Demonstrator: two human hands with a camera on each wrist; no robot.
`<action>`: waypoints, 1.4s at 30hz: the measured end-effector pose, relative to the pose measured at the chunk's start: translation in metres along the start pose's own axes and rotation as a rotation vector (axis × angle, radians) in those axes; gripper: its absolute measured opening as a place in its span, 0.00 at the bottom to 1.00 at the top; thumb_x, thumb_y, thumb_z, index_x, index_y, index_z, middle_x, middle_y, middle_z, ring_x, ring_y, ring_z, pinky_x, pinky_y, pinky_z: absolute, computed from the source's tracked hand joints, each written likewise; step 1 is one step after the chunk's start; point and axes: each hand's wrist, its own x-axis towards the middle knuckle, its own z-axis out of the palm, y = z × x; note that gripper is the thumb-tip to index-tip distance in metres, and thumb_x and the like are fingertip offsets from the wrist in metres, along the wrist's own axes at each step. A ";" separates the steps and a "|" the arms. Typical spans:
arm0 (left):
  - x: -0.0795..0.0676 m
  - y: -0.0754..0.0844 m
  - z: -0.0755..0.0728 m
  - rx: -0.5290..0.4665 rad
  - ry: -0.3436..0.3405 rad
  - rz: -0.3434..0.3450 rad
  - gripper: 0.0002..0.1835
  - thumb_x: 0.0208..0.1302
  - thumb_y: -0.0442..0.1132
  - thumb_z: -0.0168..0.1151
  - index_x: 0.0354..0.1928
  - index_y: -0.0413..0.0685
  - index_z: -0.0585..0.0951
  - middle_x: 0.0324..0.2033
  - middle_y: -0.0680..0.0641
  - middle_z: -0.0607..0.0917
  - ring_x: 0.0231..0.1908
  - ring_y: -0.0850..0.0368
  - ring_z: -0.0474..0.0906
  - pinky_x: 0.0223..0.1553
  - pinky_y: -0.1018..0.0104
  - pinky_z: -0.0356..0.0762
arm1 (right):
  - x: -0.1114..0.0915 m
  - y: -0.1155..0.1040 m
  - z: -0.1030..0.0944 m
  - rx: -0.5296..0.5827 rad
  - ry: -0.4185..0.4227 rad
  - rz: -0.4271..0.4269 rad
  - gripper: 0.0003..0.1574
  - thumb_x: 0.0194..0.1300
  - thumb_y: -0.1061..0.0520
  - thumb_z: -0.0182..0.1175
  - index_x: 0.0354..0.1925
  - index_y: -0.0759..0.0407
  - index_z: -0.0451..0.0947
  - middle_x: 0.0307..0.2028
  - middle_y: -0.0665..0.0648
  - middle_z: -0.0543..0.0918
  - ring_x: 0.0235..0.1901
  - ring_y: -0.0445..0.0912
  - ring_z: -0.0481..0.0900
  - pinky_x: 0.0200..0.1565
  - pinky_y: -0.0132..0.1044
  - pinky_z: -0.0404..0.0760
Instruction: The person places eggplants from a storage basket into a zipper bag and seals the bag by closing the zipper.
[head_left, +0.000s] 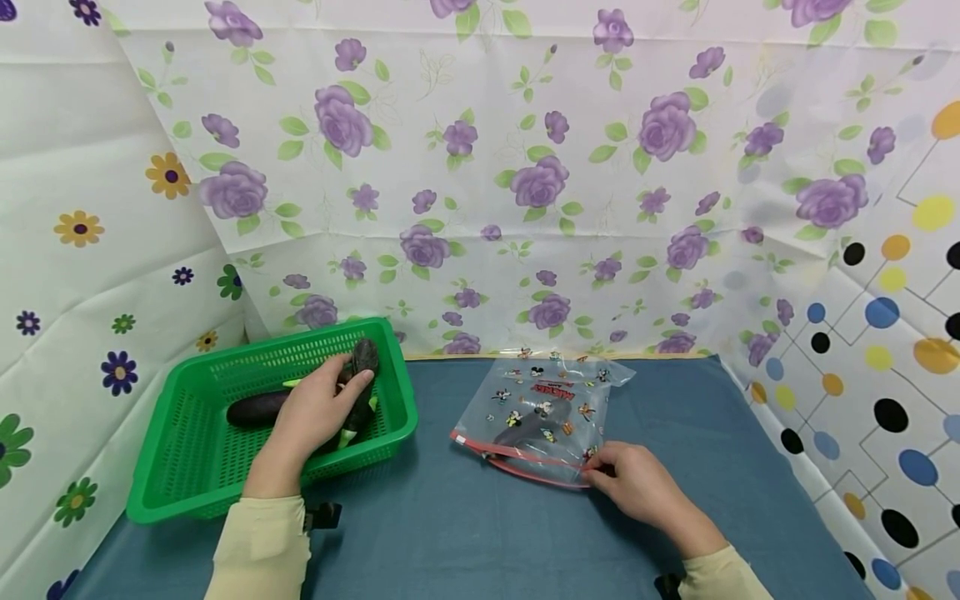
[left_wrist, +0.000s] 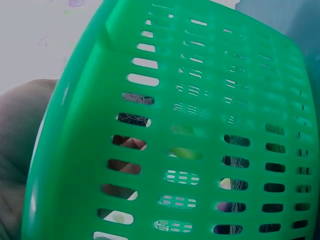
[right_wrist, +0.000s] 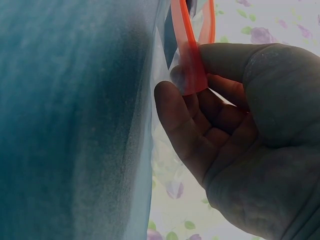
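My left hand (head_left: 315, 410) reaches into the green plastic basket (head_left: 168, 454) and grips a dark eggplant (head_left: 365, 355) between thumb and fingers near the far right corner. Other eggplants (head_left: 255, 410) with green stem ends lie around it in the basket. The left wrist view mostly shows the slotted basket wall (left_wrist: 80, 150), with dark eggplant skin behind its holes. My right hand (head_left: 639, 485) pinches one end of the red zip edge (right_wrist: 192, 65) on a clear printed zip bag (head_left: 480, 408). A dark eggplant (head_left: 525, 432) shows through the bag, which lies on the table.
The blue cloth-covered table (head_left: 420, 542) ends at a floral curtain (head_left: 480, 275) behind. Patterned sheets stand on the left and the right (head_left: 885, 400). The basket's raised rim surrounds the left hand's reach.
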 end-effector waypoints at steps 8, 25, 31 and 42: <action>0.000 0.003 0.001 -0.018 0.039 0.008 0.42 0.75 0.69 0.45 0.78 0.45 0.62 0.59 0.36 0.80 0.55 0.39 0.79 0.51 0.39 0.76 | 0.000 0.000 0.000 -0.008 0.007 -0.004 0.07 0.66 0.53 0.71 0.30 0.41 0.86 0.27 0.37 0.77 0.25 0.33 0.73 0.30 0.33 0.74; -0.001 0.013 0.006 -0.064 0.122 0.058 0.42 0.74 0.70 0.45 0.77 0.46 0.64 0.56 0.38 0.81 0.51 0.42 0.81 0.48 0.41 0.78 | 0.001 0.000 0.000 -0.012 -0.001 0.007 0.07 0.66 0.52 0.71 0.30 0.39 0.86 0.27 0.37 0.76 0.25 0.33 0.73 0.30 0.34 0.74; -0.002 0.018 0.007 -0.068 0.142 0.085 0.42 0.75 0.69 0.44 0.76 0.46 0.64 0.55 0.39 0.81 0.50 0.42 0.81 0.47 0.41 0.78 | 0.000 0.001 -0.001 -0.007 -0.007 0.010 0.07 0.66 0.51 0.71 0.30 0.39 0.86 0.27 0.37 0.76 0.25 0.32 0.73 0.29 0.34 0.73; -0.004 0.026 0.010 -0.097 0.139 0.116 0.41 0.75 0.68 0.45 0.76 0.46 0.64 0.56 0.39 0.81 0.50 0.42 0.82 0.48 0.41 0.79 | 0.002 0.002 0.000 -0.003 -0.009 0.011 0.08 0.66 0.51 0.71 0.30 0.38 0.86 0.27 0.36 0.77 0.26 0.32 0.73 0.30 0.34 0.74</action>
